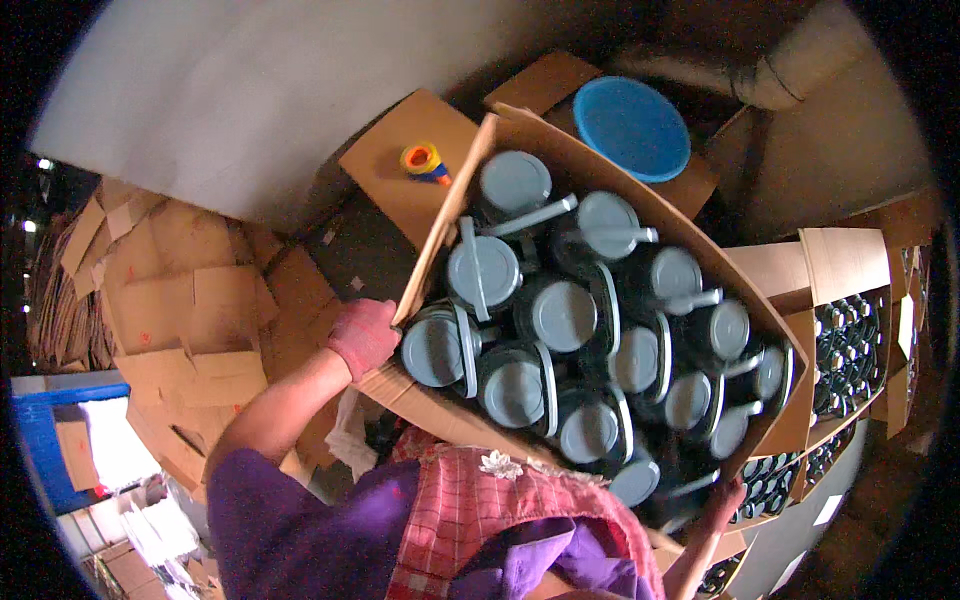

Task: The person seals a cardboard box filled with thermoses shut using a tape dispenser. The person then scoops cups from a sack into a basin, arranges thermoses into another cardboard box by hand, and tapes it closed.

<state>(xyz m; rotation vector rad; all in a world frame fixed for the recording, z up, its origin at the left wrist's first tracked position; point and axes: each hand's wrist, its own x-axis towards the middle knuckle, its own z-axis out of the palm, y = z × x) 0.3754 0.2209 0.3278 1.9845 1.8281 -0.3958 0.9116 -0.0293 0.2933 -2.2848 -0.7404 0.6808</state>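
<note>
An open cardboard box (420, 405), tilted and packed with several dark containers with round grey lids (564, 315) and grey handles, is held before my body. My left hand (365, 337), in a pink glove, grips its left corner. My right hand (726, 501) is at the lower right corner, its fingers partly hidden by the box. Behind the box's left edge, a yellow and orange tape roll with a blue part (421, 160) rests on a cardboard piece (397, 196). Beyond its top edge lies a round blue plastic lid or basin (632, 129).
More open boxes of dark containers (847, 360) stand in rows at the right. Cardboard sheets and flattened boxes (180, 300) are piled at the left. A blue frame (37, 442) borders a bright opening at the lower left. A pale wall or sheet (247, 97) spans the upper left.
</note>
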